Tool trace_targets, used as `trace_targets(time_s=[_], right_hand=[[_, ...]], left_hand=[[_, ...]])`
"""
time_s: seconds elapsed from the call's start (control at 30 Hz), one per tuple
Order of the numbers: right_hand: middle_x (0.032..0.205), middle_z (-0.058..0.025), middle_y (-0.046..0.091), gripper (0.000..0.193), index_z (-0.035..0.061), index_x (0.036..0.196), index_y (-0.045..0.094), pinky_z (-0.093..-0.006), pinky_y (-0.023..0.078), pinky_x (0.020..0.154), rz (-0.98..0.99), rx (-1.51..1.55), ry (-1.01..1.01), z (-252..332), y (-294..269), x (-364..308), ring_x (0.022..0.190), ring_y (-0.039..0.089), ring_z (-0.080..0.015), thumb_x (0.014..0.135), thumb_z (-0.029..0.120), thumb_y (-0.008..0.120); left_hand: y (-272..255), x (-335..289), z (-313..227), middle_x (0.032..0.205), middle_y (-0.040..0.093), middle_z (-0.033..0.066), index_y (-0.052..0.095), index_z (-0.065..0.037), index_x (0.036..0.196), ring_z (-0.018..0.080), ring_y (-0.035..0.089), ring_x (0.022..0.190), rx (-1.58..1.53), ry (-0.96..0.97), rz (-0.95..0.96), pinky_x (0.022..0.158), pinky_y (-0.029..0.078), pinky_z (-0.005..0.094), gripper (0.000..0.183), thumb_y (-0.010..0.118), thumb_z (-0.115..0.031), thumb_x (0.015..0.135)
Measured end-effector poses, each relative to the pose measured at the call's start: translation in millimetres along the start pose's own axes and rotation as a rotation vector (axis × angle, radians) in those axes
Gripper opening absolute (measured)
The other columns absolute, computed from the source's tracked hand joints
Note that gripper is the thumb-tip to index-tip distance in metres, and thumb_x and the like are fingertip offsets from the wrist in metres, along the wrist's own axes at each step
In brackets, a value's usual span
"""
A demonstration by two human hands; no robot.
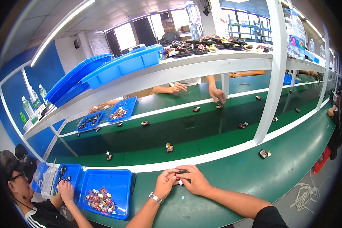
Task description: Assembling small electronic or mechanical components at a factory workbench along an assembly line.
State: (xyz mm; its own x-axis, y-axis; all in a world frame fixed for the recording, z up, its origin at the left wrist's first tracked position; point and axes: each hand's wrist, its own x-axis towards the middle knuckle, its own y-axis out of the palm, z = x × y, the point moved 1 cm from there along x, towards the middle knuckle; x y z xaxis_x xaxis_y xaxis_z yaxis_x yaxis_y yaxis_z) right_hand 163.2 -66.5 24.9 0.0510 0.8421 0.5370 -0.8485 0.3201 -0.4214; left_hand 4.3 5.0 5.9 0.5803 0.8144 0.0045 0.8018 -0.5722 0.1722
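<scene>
Over the green work surface (pixel 224 186), my left hand (pixel 165 185) and my right hand (pixel 195 181) meet with fingers closed on a small black part (pixel 183 172). A white tip shows under the fingers; the rest of the part is mostly covered. To the left of my left hand lies a blue tray (pixel 119 181) holding a heap of small red, white and yellow wired pieces (pixel 100 200). A tiny light-blue scrap (pixel 182 197) rests just below my hands. A small wired cluster (pixel 264 153) sits off to the right.
A white rail (pixel 212 157) and an upright post (pixel 270 83) border the green conveyor (pixel 201 140), which carries scattered small clusters. At left, a co-worker's hand (pixel 66 190) reaches by another blue tray (pixel 73 170). Overhead, a shelf (pixel 216 62) bears blue trays, bottles and black wired parts.
</scene>
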Motion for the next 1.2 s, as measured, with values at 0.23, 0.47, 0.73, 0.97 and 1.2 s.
trace_targets(time_s=[0.23, 0.47, 0.73, 0.97, 1.2], right_hand=[[0.12, -0.0072, 0.061, 0.018, 0.0063, 0.098, 0.072, -0.0378, 0.047, 0.095, -0.023, -0.028, 0.031, -1, 1, 0, 0.115, 0.053, -0.0286, 0.081, 0.005, 0.064], [0.117, -0.0075, 0.062, 0.017, 0.0059, 0.095, 0.072, -0.0376, 0.047, 0.094, -0.061, -0.026, -0.056, 5, 0, 4, 0.113, 0.054, -0.0287, 0.08, 0.004, 0.065], [0.117, -0.0066, 0.063, 0.014, 0.0062, 0.091, 0.071, -0.038, 0.047, 0.094, -0.088, -0.075, -0.03, 7, -1, 1, 0.113, 0.054, -0.0287, 0.078, 0.004, 0.066], [0.121, -0.0072, 0.062, 0.015, 0.0054, 0.092, 0.071, -0.0385, 0.046, 0.096, -0.072, -0.029, -0.046, 1, 2, 3, 0.117, 0.053, -0.0299, 0.078, 0.004, 0.066], [0.124, -0.0102, 0.059, 0.019, 0.0057, 0.098, 0.069, -0.0402, 0.044, 0.1, -0.011, -0.041, -0.054, 8, -1, 3, 0.12, 0.05, -0.0321, 0.08, 0.003, 0.065]], left_hand=[[0, 0, -1, 0.115, 0.064, 0.015, 0.051, 0.0, 0.119, 0.0192, 0.065, 0.101, 0.015, -0.02, 0.001, 0.084, 0.057, 0.031, 0.023, 0.05, 0.001, 0.096], [0, 1, 0, 0.115, 0.064, 0.0154, 0.05, -0.001, 0.12, 0.0201, 0.066, 0.101, -0.047, 0.015, 0.009, 0.084, 0.057, 0.0308, 0.024, 0.051, 0.0, 0.096], [0, -1, -2, 0.118, 0.063, 0.0152, 0.051, 0.0, 0.122, 0.0196, 0.064, 0.103, -0.03, -0.011, 0.035, 0.087, 0.055, 0.0308, 0.026, 0.048, 0.001, 0.097], [3, -2, -1, 0.119, 0.063, 0.0137, 0.053, 0.001, 0.122, 0.0182, 0.065, 0.102, -0.003, -0.008, -0.011, 0.085, 0.056, 0.0287, 0.026, 0.048, 0.002, 0.096], [4, -2, -4, 0.119, 0.064, 0.0137, 0.053, 0.002, 0.124, 0.0184, 0.066, 0.101, 0.039, -0.003, -0.033, 0.084, 0.056, 0.029, 0.028, 0.048, 0.001, 0.096]])
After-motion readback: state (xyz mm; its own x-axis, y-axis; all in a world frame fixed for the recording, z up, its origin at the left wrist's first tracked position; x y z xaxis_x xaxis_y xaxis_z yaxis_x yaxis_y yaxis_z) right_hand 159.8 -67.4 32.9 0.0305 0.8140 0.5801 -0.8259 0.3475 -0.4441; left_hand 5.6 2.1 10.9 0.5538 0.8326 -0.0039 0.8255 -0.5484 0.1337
